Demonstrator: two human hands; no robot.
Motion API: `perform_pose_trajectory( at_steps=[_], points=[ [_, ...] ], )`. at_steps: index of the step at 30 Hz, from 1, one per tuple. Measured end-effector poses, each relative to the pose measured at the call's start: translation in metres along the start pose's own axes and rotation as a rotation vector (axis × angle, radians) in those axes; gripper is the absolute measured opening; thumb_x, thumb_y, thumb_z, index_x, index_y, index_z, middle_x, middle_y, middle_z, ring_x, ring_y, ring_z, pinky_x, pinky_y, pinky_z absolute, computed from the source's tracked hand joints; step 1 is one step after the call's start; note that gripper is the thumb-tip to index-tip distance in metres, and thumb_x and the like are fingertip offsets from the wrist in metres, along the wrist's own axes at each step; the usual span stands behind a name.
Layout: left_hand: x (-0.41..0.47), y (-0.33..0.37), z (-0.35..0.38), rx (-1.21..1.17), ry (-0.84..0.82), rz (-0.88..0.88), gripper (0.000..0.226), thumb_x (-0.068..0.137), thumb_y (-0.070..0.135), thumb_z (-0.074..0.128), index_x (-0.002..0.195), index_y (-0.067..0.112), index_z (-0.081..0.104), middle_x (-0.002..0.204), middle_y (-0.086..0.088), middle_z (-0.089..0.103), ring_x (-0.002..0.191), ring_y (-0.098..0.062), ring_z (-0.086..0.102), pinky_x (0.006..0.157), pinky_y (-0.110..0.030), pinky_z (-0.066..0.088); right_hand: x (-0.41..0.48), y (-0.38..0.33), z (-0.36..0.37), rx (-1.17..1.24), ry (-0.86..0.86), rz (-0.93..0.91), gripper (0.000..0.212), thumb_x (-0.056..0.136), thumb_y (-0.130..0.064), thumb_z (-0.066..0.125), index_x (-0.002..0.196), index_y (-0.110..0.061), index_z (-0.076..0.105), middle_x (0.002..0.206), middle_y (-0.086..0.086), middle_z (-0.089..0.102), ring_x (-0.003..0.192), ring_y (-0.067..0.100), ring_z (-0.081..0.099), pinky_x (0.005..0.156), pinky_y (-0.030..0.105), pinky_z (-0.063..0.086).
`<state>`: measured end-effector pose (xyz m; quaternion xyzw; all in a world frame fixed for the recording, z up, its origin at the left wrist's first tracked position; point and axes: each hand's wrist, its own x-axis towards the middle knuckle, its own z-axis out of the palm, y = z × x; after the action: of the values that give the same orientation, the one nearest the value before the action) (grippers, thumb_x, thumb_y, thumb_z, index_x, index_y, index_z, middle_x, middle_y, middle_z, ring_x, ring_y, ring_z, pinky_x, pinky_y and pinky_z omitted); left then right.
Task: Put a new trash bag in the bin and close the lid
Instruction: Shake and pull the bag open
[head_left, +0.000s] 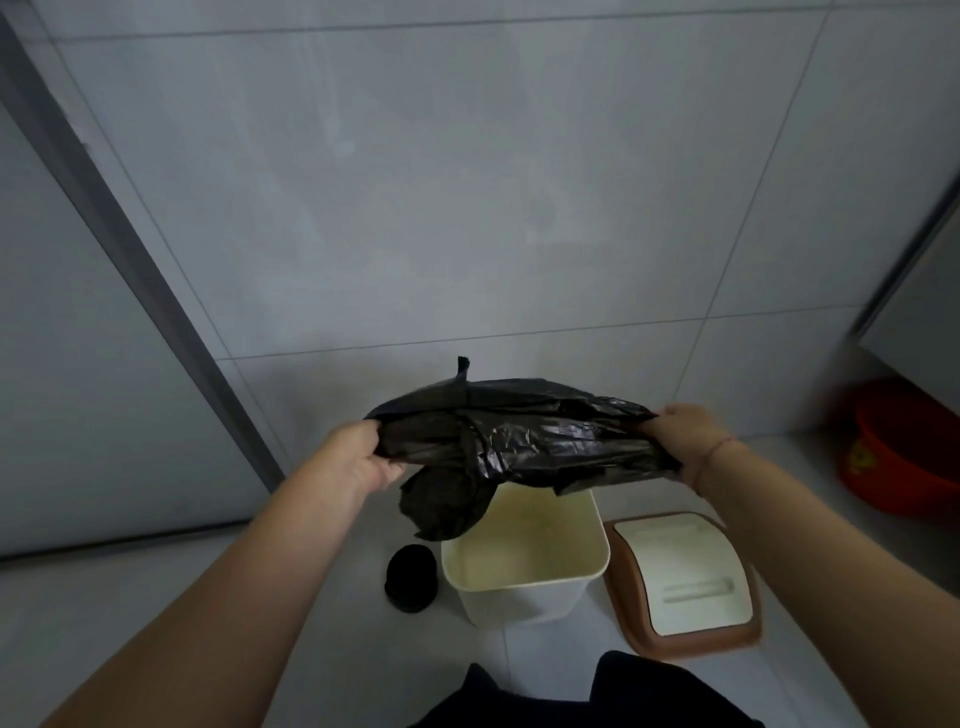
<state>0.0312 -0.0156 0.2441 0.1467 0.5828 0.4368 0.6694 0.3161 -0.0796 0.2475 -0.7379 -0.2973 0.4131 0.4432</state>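
A crumpled black trash bag (514, 441) is stretched between my two hands, hanging in the air just above the bin. My left hand (358, 457) grips its left end and my right hand (685, 441) grips its right end. Part of the bag droops down over the bin's far left corner. The cream bin (519, 587) stands open on the floor below, with nothing visible inside. Its lid (680, 582), brown-rimmed with a white flap, lies flat on the floor just right of the bin.
A black roll of bags (410, 579) lies on the floor left of the bin. A red basin (904, 452) sits at the right by a wall edge. Grey tiled wall rises behind; a glass door frame runs along the left.
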Motion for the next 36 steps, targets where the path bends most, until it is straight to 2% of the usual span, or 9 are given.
perform_pose_trajectory(
  at_steps=[5, 8, 12, 15, 17, 21, 24, 31, 36],
  points=[
    [-0.016, -0.014, 0.010, 0.316, -0.291, -0.081, 0.023, 0.089, 0.005, 0.047, 0.070, 0.006, 0.059, 0.051, -0.010, 0.069, 0.044, -0.020, 0.067, 0.048, -0.027, 0.057, -0.005, -0.001, 0.011, 0.371, -0.370, 0.260, 0.017, 0.090, -0.019, 0.054, 0.096, -0.006, 0.061, 0.088, 0.016, 0.067, 0.080, 0.029, 0.063, 0.070, 0.041, 0.051],
    [-0.022, -0.028, 0.023, 0.391, -0.427, -0.154, 0.027, 0.087, 0.005, 0.046, 0.071, 0.003, 0.068, 0.062, -0.014, 0.073, 0.058, -0.024, 0.070, 0.066, -0.036, 0.051, -0.013, 0.000, 0.026, 0.349, -0.577, 0.272, 0.023, 0.082, -0.025, 0.061, 0.095, -0.008, 0.069, 0.095, 0.015, 0.074, 0.086, 0.027, 0.070, 0.076, 0.039, 0.052],
    [-0.029, -0.047, 0.046, 0.361, -0.476, -0.204, 0.033, 0.092, 0.022, 0.045, 0.081, 0.007, 0.072, 0.069, -0.012, 0.075, 0.063, -0.023, 0.072, 0.062, -0.035, 0.056, -0.026, 0.007, 0.047, 0.187, -0.723, 0.343, 0.016, 0.079, -0.016, 0.065, 0.087, -0.004, 0.072, 0.084, 0.015, 0.075, 0.077, 0.025, 0.072, 0.073, 0.036, 0.057],
    [-0.024, -0.046, 0.051, 0.082, -0.389, -0.183, 0.044, 0.097, 0.020, 0.035, 0.073, 0.004, 0.068, 0.060, -0.015, 0.072, 0.050, -0.025, 0.069, 0.053, -0.038, 0.054, -0.030, 0.016, 0.050, 0.118, -0.661, 0.430, 0.034, 0.091, -0.005, 0.046, 0.065, 0.001, 0.068, 0.060, 0.016, 0.070, 0.049, 0.023, 0.068, 0.047, 0.029, 0.056],
    [-0.016, -0.039, 0.044, -0.071, -0.291, -0.089, 0.038, 0.099, 0.024, 0.034, 0.083, 0.007, 0.064, 0.075, -0.015, 0.071, 0.065, -0.027, 0.067, 0.059, -0.040, 0.051, -0.030, 0.017, 0.047, 0.165, -0.580, 0.408, 0.029, 0.092, -0.002, 0.043, 0.070, 0.002, 0.062, 0.067, 0.019, 0.064, 0.047, 0.024, 0.065, 0.044, 0.030, 0.054],
    [-0.018, -0.041, 0.027, -0.098, -0.511, -0.137, 0.042, 0.090, 0.040, 0.048, 0.112, 0.010, 0.067, 0.108, -0.015, 0.072, 0.098, -0.030, 0.067, 0.081, -0.041, 0.052, -0.025, 0.010, 0.041, 0.409, -0.420, 0.311, 0.011, 0.092, -0.007, 0.049, 0.086, -0.003, 0.058, 0.074, 0.013, 0.066, 0.063, 0.023, 0.064, 0.056, 0.031, 0.055],
    [-0.032, -0.053, 0.032, 0.054, -0.650, -0.186, 0.045, 0.075, 0.027, 0.069, 0.117, 0.009, 0.065, 0.116, -0.015, 0.070, 0.099, -0.028, 0.069, 0.086, -0.041, 0.052, -0.028, 0.006, 0.047, 0.414, -0.395, 0.262, 0.016, 0.090, -0.012, 0.055, 0.101, -0.002, 0.059, 0.093, 0.017, 0.066, 0.080, 0.029, 0.061, 0.075, 0.041, 0.054],
    [-0.020, -0.072, 0.047, 0.341, -0.202, 0.031, 0.008, 0.083, 0.002, 0.062, 0.077, 0.006, 0.065, 0.074, -0.011, 0.066, 0.064, -0.023, 0.062, 0.060, -0.029, 0.053, -0.034, 0.011, 0.052, 0.033, -0.303, -0.018, 0.031, 0.075, -0.003, 0.069, 0.105, 0.003, 0.063, 0.107, 0.022, 0.066, 0.097, 0.032, 0.062, 0.092, 0.042, 0.050],
    [0.010, -0.072, 0.033, 0.283, -0.028, 0.049, 0.022, 0.087, 0.000, 0.053, 0.108, 0.000, 0.061, 0.093, -0.018, 0.067, 0.071, -0.029, 0.064, 0.053, -0.032, 0.058, -0.013, 0.019, 0.045, -0.236, -0.144, -0.072, 0.022, 0.085, -0.006, 0.055, 0.098, 0.009, 0.064, 0.102, 0.026, 0.066, 0.089, 0.032, 0.062, 0.083, 0.040, 0.052]
  ],
)
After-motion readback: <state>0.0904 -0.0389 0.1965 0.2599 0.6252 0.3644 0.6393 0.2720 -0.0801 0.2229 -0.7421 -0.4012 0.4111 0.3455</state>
